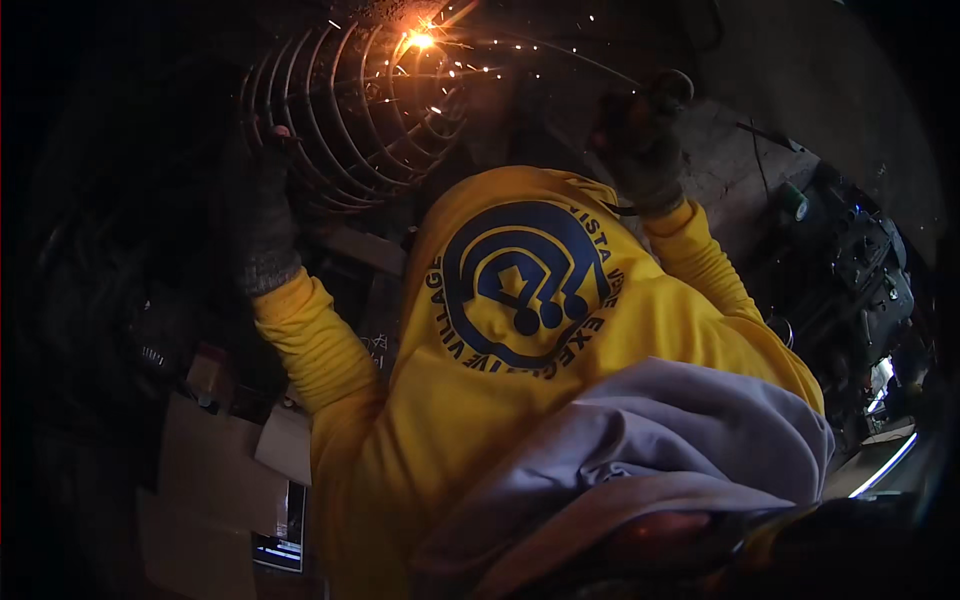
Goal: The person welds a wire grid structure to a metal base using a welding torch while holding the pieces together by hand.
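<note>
where the sparks (420, 40) burst at the top of the view, we see a round wire cage (350, 120) of curved metal rods, held up in front of us against a dark background. our left hand (265, 190), in a dark knit glove, is closed around the rods at the cage's left edge, fingers wrapped tight. our right hand (640, 140), gloved too, is raised to the right of the cage and closed on a dark handle (672, 88); a thin rod (560, 50) runs from it toward the bright glow at the cage's upper rim. small orange flecks scatter across the rods and to the right of them.

both sleeves are yellow, and the yellow shirt (520, 330) with a blue round print fills the middle. a grey cloth (660, 440) lies bunched below it.

lower left, pale cardboard boxes (215, 470) stand stacked in the gloom. on the right, a dark machine (850, 270) with knobs sits against a grey wall (800, 80). the room is very dim; we cannot make out the floor or any bench under the cage.
</note>
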The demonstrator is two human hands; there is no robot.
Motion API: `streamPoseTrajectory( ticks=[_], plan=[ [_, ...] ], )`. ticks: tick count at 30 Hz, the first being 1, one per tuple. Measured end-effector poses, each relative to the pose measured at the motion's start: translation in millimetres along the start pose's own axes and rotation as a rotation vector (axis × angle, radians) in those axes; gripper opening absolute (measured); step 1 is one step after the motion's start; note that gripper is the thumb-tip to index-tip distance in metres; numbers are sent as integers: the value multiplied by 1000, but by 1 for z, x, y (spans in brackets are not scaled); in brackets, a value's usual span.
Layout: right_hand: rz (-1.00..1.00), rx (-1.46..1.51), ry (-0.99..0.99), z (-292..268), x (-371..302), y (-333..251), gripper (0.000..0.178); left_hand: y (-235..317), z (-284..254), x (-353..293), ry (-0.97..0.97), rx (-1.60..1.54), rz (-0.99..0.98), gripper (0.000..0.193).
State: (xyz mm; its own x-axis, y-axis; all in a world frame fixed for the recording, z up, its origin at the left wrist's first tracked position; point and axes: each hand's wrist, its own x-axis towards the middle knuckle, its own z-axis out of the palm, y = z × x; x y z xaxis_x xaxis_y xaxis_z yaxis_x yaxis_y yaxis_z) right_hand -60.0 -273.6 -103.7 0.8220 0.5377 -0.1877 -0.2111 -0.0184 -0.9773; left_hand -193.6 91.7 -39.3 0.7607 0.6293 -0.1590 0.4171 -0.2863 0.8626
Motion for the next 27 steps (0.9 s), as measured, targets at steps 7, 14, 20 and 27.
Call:
streamPoseTrajectory(
  ticks=[7, 14, 20, 27],
  plan=[
    [-41, -392, -16, -10, -4, 3, 45, -12, -5, 4, -21, -2, -87, 55],
    [-55, -317, 54, -9, -5, 8, 42, -16, -3, 3, -5, -85, -122, 55],
    [-66, -424, -24, -10, -7, 2, 38, -14, -4, 4, -7, -103, -149, 57],
    [-178, -705, -46, -2, 0, -7, 38, -17, -8, 2, 51, -173, -385, 45]
  ],
)
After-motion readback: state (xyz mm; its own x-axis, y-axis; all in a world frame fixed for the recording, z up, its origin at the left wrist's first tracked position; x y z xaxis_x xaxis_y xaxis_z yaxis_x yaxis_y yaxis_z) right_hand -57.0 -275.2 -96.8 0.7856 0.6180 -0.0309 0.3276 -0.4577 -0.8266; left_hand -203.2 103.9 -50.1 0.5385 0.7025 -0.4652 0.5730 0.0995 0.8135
